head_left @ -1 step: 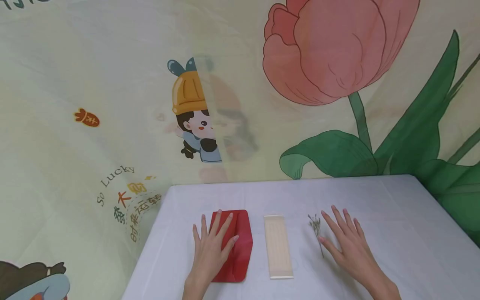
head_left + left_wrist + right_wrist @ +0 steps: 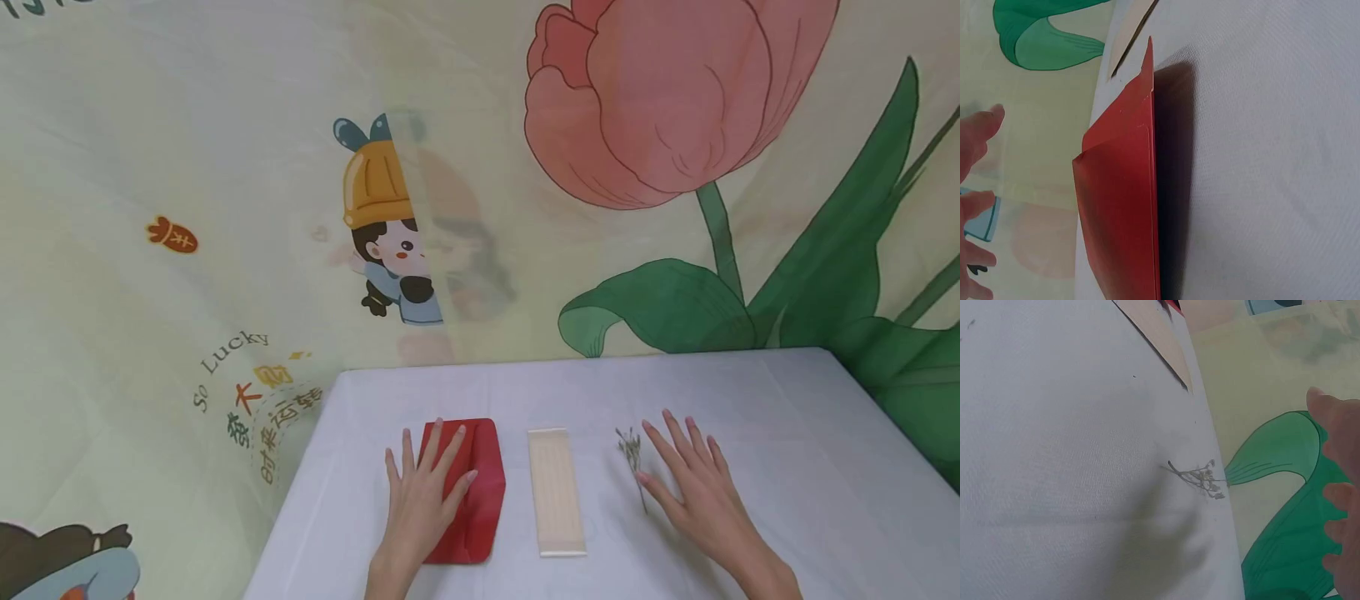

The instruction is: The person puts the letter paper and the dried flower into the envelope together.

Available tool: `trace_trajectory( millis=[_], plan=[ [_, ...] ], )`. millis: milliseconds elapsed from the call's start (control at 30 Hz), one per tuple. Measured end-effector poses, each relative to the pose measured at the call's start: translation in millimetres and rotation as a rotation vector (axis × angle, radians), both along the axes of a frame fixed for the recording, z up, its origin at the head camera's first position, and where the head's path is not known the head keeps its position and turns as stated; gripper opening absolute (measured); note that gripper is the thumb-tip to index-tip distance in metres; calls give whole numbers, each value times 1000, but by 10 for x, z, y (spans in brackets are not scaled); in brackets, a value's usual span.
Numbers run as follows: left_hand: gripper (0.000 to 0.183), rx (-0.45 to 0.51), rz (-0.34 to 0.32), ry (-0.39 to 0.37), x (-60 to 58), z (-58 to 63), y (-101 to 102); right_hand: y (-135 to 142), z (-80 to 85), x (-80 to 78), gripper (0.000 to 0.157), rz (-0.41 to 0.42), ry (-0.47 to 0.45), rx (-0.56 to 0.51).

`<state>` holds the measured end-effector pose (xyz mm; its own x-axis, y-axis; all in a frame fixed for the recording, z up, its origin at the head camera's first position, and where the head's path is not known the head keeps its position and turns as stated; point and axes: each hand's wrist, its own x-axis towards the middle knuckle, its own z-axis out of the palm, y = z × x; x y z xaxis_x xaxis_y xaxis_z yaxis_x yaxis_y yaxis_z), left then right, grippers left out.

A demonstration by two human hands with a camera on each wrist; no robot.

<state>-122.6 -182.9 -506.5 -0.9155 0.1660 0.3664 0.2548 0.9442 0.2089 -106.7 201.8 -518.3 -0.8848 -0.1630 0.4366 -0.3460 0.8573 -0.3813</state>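
My left hand [image 2: 422, 498] is spread over the left part of a red envelope [image 2: 489, 479], fingers apart and straight. In the left wrist view the envelope [image 2: 1119, 200] shows its folded flap, with the fingertips [image 2: 977, 203] at the left edge, raised above it. Right of the envelope lies a pale beige rectangular strip [image 2: 557, 496] with white ends. A small dried flower sprig [image 2: 632, 452] rests further right. Just beside it hovers my right hand [image 2: 696, 492], fingers spread, holding nothing; its shadow falls on the cloth near the sprig [image 2: 1200, 478] in the right wrist view.
A white cloth covers the table [image 2: 817, 450], whose back edge meets a printed fabric backdrop [image 2: 247, 150]. The backdrop carries a large pink tulip [image 2: 675, 100], green leaves and cartoon figures.
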Motion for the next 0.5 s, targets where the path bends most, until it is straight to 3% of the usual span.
trace_trajectory(
  millis=[267, 500],
  plan=[
    [72, 0, 75, -85, 55, 13, 18, -19, -8, 10, 77, 1, -4, -9],
    [77, 83, 187, -283, 132, -42, 63, -43, -25, 21, 69, 42, 111, -92]
  ],
)
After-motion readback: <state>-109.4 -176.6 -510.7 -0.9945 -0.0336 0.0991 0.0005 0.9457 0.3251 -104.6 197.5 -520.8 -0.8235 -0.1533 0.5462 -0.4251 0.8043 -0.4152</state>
